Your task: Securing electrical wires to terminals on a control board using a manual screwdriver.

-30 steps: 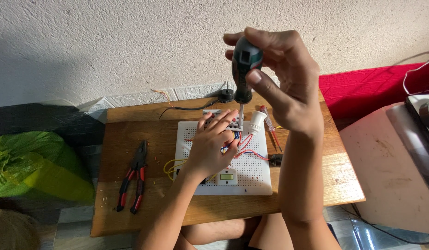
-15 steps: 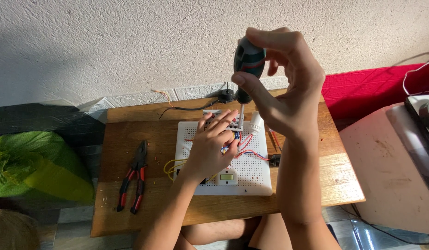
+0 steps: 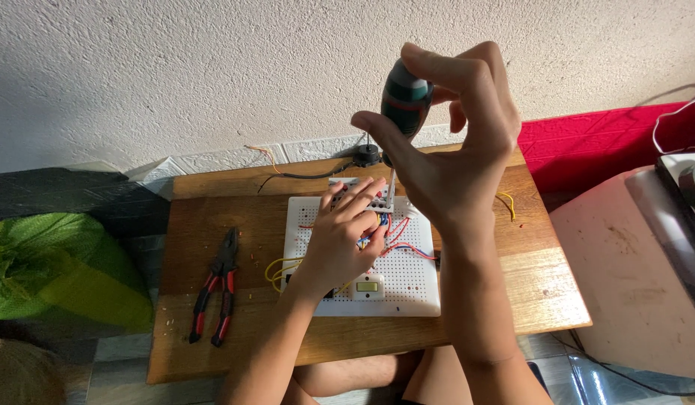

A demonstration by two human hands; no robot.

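Right hand (image 3: 456, 142) closed around the dark green handle of a screwdriver (image 3: 405, 101), thumb and fingers wrapped at its top; the thin shaft runs straight down to a small terminal fitting (image 3: 377, 204) at the upper edge of a white perforated board (image 3: 407, 281). Left hand (image 3: 346, 240) lies palm-down on the board, fingers spread and pressing on the fitting and on the red and blue wires (image 3: 396, 238) beside it, gripping nothing.

Judged step: a screw in the fitting is being turned while the other hand steadies the part. The next move would call for keeping the shaft upright and the tip seated in the screw head, with the wire ends held in place.

The board rests on a low wooden surface (image 3: 235, 210); a pale switch (image 3: 368, 286) sits near its front edge, and yellow wire loops (image 3: 276, 271) leave its left side. Red-handled pliers (image 3: 216, 289) lie well to the left. A black cable (image 3: 317, 174) runs along the back. Behind, a rough white wall (image 3: 175, 75); left, a green bag (image 3: 55, 270); right, red cloth (image 3: 602, 142) and a pale bin (image 3: 640, 270).
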